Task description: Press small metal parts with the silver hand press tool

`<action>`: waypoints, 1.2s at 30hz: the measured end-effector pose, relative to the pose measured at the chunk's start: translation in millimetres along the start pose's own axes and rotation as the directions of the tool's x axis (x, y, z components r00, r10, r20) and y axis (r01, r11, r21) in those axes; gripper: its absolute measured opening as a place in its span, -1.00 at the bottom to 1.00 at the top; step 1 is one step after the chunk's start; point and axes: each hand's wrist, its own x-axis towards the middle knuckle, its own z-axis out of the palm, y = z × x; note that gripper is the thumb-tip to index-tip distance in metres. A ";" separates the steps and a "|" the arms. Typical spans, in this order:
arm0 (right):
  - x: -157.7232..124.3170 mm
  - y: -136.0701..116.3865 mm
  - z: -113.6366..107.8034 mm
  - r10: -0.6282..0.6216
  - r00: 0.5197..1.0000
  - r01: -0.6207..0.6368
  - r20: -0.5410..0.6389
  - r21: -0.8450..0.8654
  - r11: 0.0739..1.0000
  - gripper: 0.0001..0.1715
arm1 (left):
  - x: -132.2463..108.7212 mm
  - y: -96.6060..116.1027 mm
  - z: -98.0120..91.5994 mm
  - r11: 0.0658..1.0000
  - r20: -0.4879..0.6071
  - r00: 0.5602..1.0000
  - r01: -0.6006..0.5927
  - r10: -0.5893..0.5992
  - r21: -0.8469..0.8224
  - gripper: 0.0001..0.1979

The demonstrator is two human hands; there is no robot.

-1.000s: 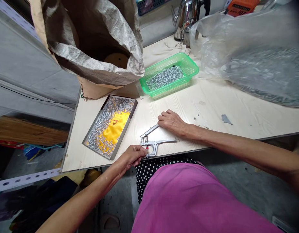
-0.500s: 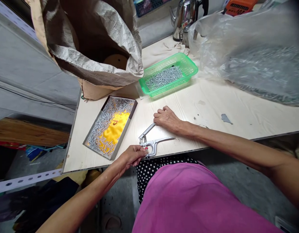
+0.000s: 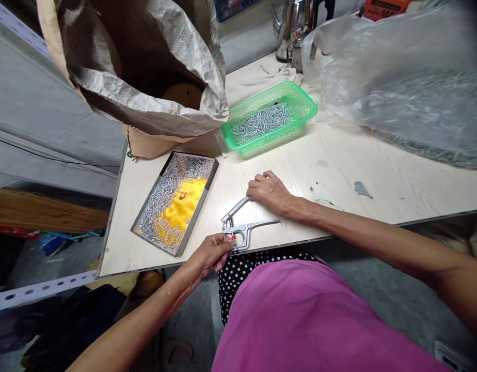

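A grey metal hand tool (image 3: 244,228) with two handles and a small spring lies on the table near its front edge. My left hand (image 3: 216,250) pinches something small at the tool's lower left end, by a red part; the piece is too small to name. The fingers of my right hand (image 3: 270,193) are curled at the end of the tool's upper handle, and what they hold is hidden. Left of the tool sits a shallow tray (image 3: 195,222) with many small silver metal pieces on a yellow cloth or lining.
A green basket (image 3: 269,140) of similar metal pieces stands behind the tool. A large open sack (image 3: 153,116) is at the back left. A clear plastic bag (image 3: 420,103) lies at the right. A metal kettle (image 3: 295,26) stands at the back.
The view has shifted slightly. Both hands keep nearly the same places at the tool, with my right hand a touch further right.
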 end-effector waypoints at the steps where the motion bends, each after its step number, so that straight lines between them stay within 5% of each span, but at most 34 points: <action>1: 2.2 1.7 -1.3 -0.016 1.000 0.016 -0.002 0.002 1.000 -0.76 | -0.3 -1.0 0.8 1.000 -0.002 1.000 -0.003 0.003 -0.007 -0.62; 8: 4.9 2.3 -10.9 -0.049 0.997 0.047 -0.060 -0.033 0.998 -0.76 | -2.4 -1.2 6.0 0.999 -0.041 0.999 -0.008 0.006 -0.051 -0.69; 21: -24.2 -8.3 -8.8 0.021 0.999 -0.023 0.033 0.041 0.999 -0.77 | -6.7 2.3 12.7 0.997 -0.088 0.996 0.005 -0.012 -0.074 -0.73; 27: -42.6 -12.2 -20.7 -0.007 0.995 -0.009 0.104 0.150 0.989 -0.13 | -5.8 -2.3 11.9 0.997 -0.085 0.996 0.005 -0.012 -0.077 -0.73; 30: -47.2 -19.0 -21.1 0.028 0.992 -0.043 0.126 0.122 0.992 -0.16 | -11.5 -6.1 12.0 0.992 -0.174 0.983 -0.041 0.062 0.119 -0.79; 31: -47.5 -21.8 -21.5 0.036 0.991 -0.051 0.130 0.117 0.992 -0.23 | -14.4 -6.5 12.7 0.964 -0.247 0.957 -0.088 0.152 0.252 -0.80; 33: -46.7 -27.5 -22.9 0.043 0.990 -0.059 0.135 0.116 0.992 -0.33 | -19.0 -4.9 15.8 0.814 -0.355 0.835 -0.174 0.420 0.554 -0.80; 36: -44.8 -34.8 -24.5 0.046 0.988 -0.064 0.145 0.121 0.991 -0.41 | -14.8 4.6 21.7 0.478 -0.228 0.641 -0.247 0.733 0.843 -0.66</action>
